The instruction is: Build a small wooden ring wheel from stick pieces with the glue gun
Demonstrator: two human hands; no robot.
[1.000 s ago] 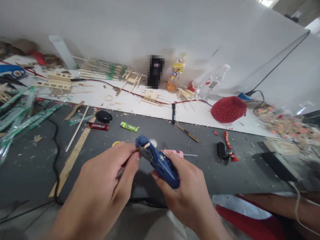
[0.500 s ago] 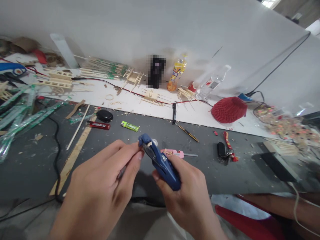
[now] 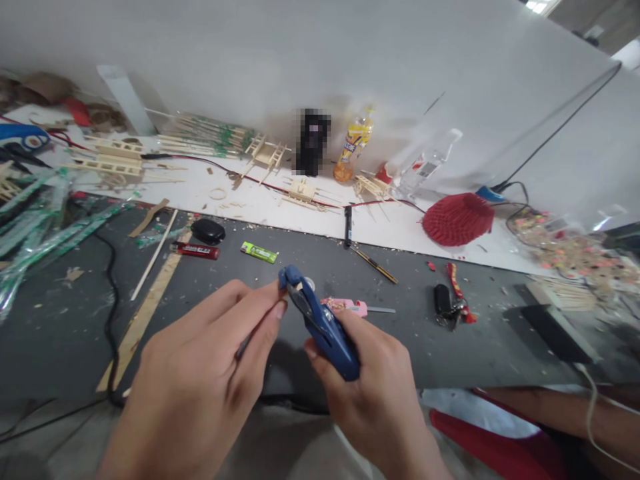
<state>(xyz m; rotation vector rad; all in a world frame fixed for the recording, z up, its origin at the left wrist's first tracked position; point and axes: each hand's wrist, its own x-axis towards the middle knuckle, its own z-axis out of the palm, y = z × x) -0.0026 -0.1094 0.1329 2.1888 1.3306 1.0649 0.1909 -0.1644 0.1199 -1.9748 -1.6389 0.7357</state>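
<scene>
My right hand (image 3: 375,373) is wrapped round a blue stapler-like tool (image 3: 330,333), its jaw end pointing up and to the left. A small pale sliver (image 3: 300,287) shows between its jaws. My left hand (image 3: 210,360) is closed in a pinch, thumb and forefinger against the tool's jaw end. What those fingers hold is hidden. Behind the tool on the grey table lies a pink-handled cutter (image 3: 353,307) with a thin metal blade, partly covered by the tool and my right hand.
Along the white strip at the back stand small wooden cart models (image 3: 301,191), an orange drink bottle (image 3: 354,147), a clear bottle (image 3: 430,160) and a red woven piece (image 3: 457,219). A green lighter (image 3: 260,252), a red marker (image 3: 196,250) and keys (image 3: 444,300) lie nearer. Another person's arm (image 3: 560,413) is at the right.
Both hands stay almost in place. The blue tool has tilted very slightly, its jaw end shifting a little up and to the right. Nothing has been put down or picked up.
</scene>
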